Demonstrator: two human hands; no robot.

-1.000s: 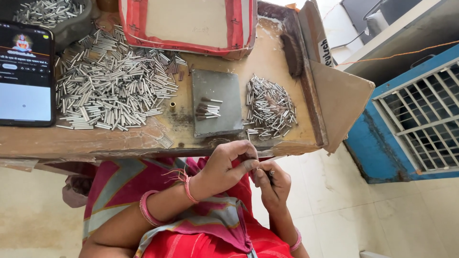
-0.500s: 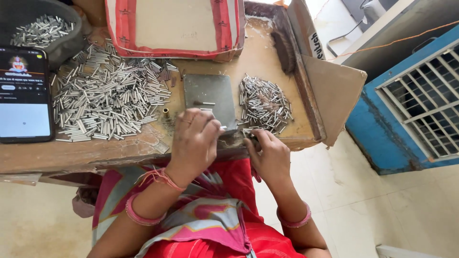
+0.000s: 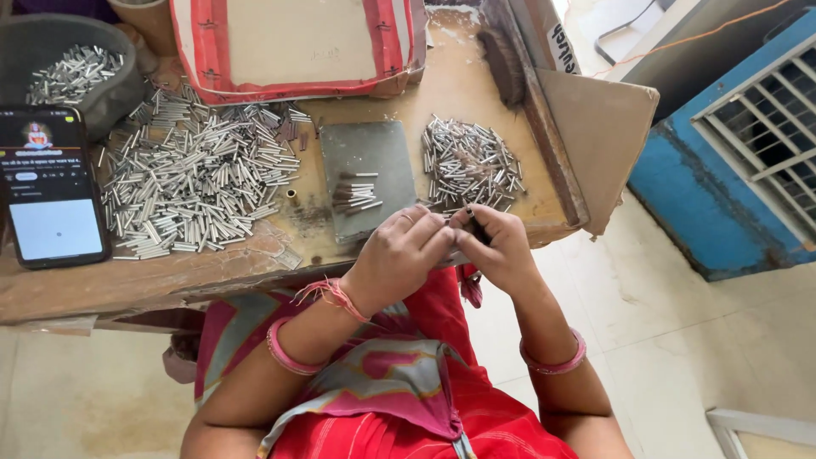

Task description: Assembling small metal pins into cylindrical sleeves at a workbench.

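Observation:
My left hand (image 3: 401, 255) and my right hand (image 3: 499, 246) meet at the near edge of a low wooden table (image 3: 170, 280), fingertips pinched together. The right hand pinches a small dark piece; what the left fingers pinch is hidden. Just beyond them lies a grey metal plate (image 3: 367, 153) with a few short metal tubes (image 3: 355, 195) on it. A big heap of silver tubes (image 3: 195, 183) spreads to the left of the plate. A smaller heap (image 3: 472, 161) lies to its right, close to my right hand.
A smartphone (image 3: 49, 191) with a lit screen lies at the table's left end. A dark bowl of tubes (image 3: 72, 72) stands behind it. A red-edged cloth bag (image 3: 297, 47) sits at the back. A cardboard flap (image 3: 599, 127) hangs off the right end, beside a blue grille (image 3: 748, 144).
My left hand has drawn back from the grey plate to the table's near edge and joined my right hand. The view has shifted slightly.

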